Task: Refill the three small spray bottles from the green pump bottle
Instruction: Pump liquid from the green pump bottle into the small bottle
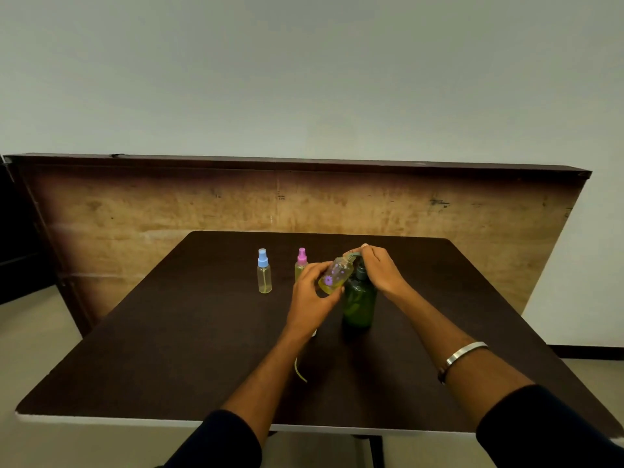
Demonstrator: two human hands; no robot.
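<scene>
We see the left hand (312, 292) gripping a small clear spray bottle with purple flower prints (335, 275), its cap off, tilted with its open neck up against the nozzle of the dark green translucent pump bottle (359, 298). Yellowish liquid sits in the tilted bottle's lower end. The pump bottle stands upright on the dark brown table (169, 349), just right of the left hand. The right hand (380, 268) rests on top of the pump head, fingers curled over it, so the head itself is mostly hidden; we cannot tell how far it is pressed.

Behind the left hand stands a small clear spray bottle with a pink cap (301, 263), its lower body covered by the fingers. Well to its left stands a small clear spray bottle with a blue cap (263, 272), fully visible, holding pale yellow liquid.

A thin yellowish dip tube (299, 371) lies on the table beside the left forearm, its upper part hidden. A silver bangle (464, 353) circles the right wrist.
</scene>
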